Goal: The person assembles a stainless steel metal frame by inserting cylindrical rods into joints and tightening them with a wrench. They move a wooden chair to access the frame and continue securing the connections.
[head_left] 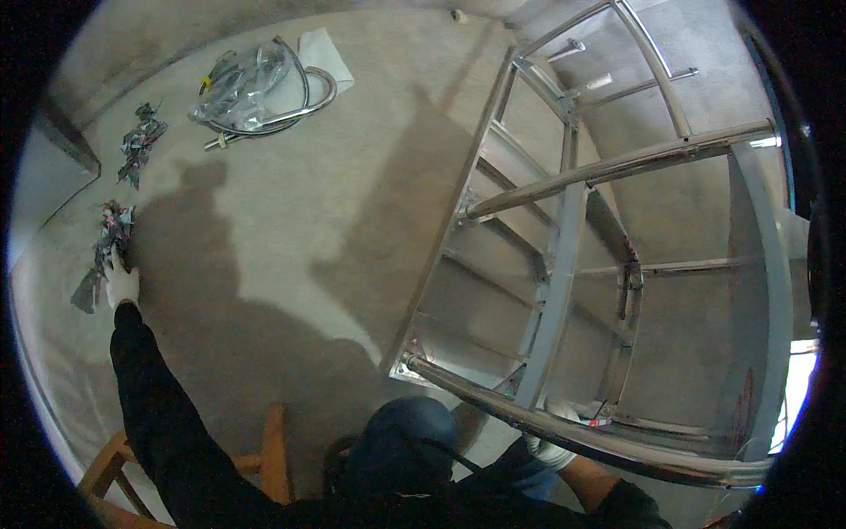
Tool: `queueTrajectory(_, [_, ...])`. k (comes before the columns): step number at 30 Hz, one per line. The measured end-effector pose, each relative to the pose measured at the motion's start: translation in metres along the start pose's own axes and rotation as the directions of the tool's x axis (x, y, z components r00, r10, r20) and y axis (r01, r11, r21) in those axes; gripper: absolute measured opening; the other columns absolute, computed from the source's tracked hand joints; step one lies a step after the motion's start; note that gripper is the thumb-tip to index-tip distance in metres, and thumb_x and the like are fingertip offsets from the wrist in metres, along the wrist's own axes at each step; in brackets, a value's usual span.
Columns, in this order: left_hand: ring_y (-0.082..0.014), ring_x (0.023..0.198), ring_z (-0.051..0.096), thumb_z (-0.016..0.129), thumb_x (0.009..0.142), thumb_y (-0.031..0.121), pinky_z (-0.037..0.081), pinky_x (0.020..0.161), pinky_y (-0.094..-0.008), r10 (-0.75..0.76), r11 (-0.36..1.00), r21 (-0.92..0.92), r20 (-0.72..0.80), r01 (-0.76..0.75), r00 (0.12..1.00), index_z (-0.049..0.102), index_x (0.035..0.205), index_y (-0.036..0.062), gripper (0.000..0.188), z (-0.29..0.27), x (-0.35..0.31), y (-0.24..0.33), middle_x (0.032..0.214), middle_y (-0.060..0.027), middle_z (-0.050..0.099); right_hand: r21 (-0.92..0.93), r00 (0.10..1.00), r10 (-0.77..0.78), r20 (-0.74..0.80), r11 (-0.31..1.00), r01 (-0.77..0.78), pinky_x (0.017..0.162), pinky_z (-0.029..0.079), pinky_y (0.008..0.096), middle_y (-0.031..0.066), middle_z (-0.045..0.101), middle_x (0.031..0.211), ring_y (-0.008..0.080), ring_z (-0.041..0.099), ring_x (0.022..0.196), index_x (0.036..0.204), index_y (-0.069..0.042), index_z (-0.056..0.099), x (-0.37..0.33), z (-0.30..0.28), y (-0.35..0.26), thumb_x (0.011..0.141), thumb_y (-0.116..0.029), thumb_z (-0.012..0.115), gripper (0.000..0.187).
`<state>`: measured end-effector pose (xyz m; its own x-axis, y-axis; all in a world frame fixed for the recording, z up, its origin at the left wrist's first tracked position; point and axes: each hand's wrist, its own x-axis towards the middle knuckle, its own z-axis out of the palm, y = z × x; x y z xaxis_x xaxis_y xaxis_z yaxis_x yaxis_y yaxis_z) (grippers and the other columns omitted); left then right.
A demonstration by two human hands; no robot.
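My left hand (122, 284), in a white glove, reaches far out to the left and touches a bundle of crumpled grey strips (115, 227). Its fingers look stretched out over the bundle, with the thumb apart. A flat grey piece (86, 291) lies beside the hand. My right hand (548, 450), also gloved in white, is at the near side of a shiny metal tube frame (573, 291), partly hidden by its lower rail. Close to those fingers shows a small red and white thing (598, 422); the fingers look curled, but what they hold is unclear.
Another crumpled grey bundle (141, 145) lies farther off on the concrete floor (291, 212). A clear plastic bag (251, 84), a bent metal pipe with hose (313, 101) and a white sheet (326, 57) lie at the back. A wooden stool (276, 450) stands near my left arm.
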<state>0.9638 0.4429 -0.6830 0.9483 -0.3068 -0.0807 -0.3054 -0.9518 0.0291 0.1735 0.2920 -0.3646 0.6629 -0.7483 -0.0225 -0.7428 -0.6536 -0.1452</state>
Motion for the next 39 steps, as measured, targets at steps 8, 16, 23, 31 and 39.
queueTrajectory(8, [-0.0374,0.115,0.056,0.072,0.081,0.031,0.048,0.095,-0.0433,-0.009,0.997,-0.064,0.5,0.048,0.866,0.048,0.13,-0.0059,0.066,0.024,-0.075,0.061,0.129,-0.0253,0.055,0.13,0.984,0.041,0.171,0.989,-0.063,0.056,0.044,0.0458,0.0128,0.061,0.078,0.0356,0.059,0.065,0.094,-0.01,0.066,0.009,-0.009,-0.016,0.089,-0.04,0.059,0.031])
queueTrajectory(16, [-0.0313,0.104,0.063,0.07,0.081,0.035,0.049,0.091,-0.0385,0.705,0.628,-0.545,0.7,-0.556,0.111,0.063,0.113,-0.0044,0.052,-0.017,-0.265,0.287,0.113,-0.0224,0.065,0.367,0.975,0.158,0.156,0.907,-0.206,0.079,0.052,0.0393,0.0136,0.069,0.105,0.0282,0.066,0.09,0.127,0.0,0.056,0.008,0.004,-0.007,0.092,-0.03,0.063,0.047])
queueTrajectory(23, [-0.0326,0.096,0.066,0.069,0.081,0.045,0.051,0.085,-0.0386,0.826,0.471,-0.8,0.548,-0.37,-0.132,0.059,0.124,0.0014,0.061,-0.053,-0.407,0.336,0.104,-0.0206,0.069,0.39,0.979,0.108,0.175,0.905,-0.17,0.086,0.048,0.042,0.0151,0.067,0.107,0.0327,0.062,0.097,0.128,0.0,0.055,0.005,0.014,0.006,0.092,-0.029,0.063,0.047])
queueTrajectory(31, [-0.0298,0.092,0.069,0.071,0.072,0.059,0.052,0.083,-0.0446,0.68,0.338,-0.491,0.717,-0.803,-0.152,0.067,0.119,0.0115,0.067,-0.077,-0.348,0.316,0.098,-0.0182,0.071,0.211,0.994,0.101,0.051,0.971,-0.11,0.094,0.046,0.0421,0.0184,0.064,0.117,0.0358,0.061,0.103,0.123,-0.005,0.062,0.004,0.019,-0.003,0.093,-0.028,0.061,0.038])
queueTrajectory(39, [-0.0325,0.114,0.06,0.058,0.086,0.039,0.049,0.093,-0.0465,0.182,0.978,-0.115,0.089,-0.172,0.979,0.065,0.12,0.0187,0.041,-0.075,-0.183,0.245,0.125,-0.0115,0.063,0.057,0.998,0.027,-0.052,0.998,-0.024,0.081,0.048,0.0406,0.0171,0.064,0.101,0.0333,0.062,0.088,0.13,0.004,0.053,-0.007,0.015,0.0,0.094,-0.039,0.057,0.056])
